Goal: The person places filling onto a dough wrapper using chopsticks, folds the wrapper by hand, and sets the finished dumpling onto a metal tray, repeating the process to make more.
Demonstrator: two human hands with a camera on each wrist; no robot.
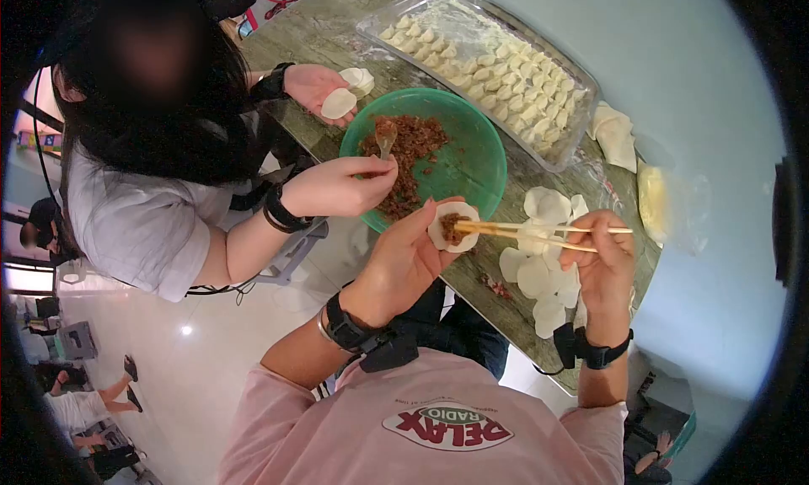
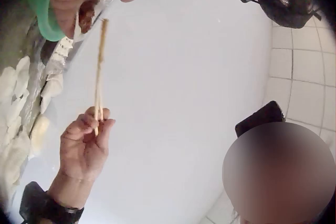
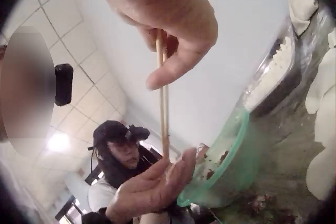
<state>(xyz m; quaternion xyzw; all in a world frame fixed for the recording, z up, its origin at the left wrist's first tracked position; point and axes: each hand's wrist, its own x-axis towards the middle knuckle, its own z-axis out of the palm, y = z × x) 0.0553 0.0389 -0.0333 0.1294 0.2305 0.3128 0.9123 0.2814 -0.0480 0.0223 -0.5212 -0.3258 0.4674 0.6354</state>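
Note:
My left hand [image 1: 403,256] holds a round white dumpling wrapper [image 1: 465,242] at the near edge of the green bowl. A small lump of brown meat filling [image 1: 452,225] lies on the wrapper. My right hand [image 1: 605,262] grips a pair of wooden chopsticks [image 1: 527,229] above loose wrappers. Their tips reach the filling, close together, as the right wrist view also shows from the side. In the left wrist view, part of the filling [image 2: 86,16] shows beside the fingers. The green bowl [image 1: 484,152] contains more minced filling, heaped on its left side.
Several loose wrappers [image 1: 533,276] overlap on the table's right part. Behind the bowl a metal tray [image 1: 581,85] carries rows of folded dumplings. A person opposite holds a spoon [image 1: 385,138] over the bowl and a wrapper [image 1: 339,104] on the other palm. A yellow packet [image 1: 651,200] lies at the wall.

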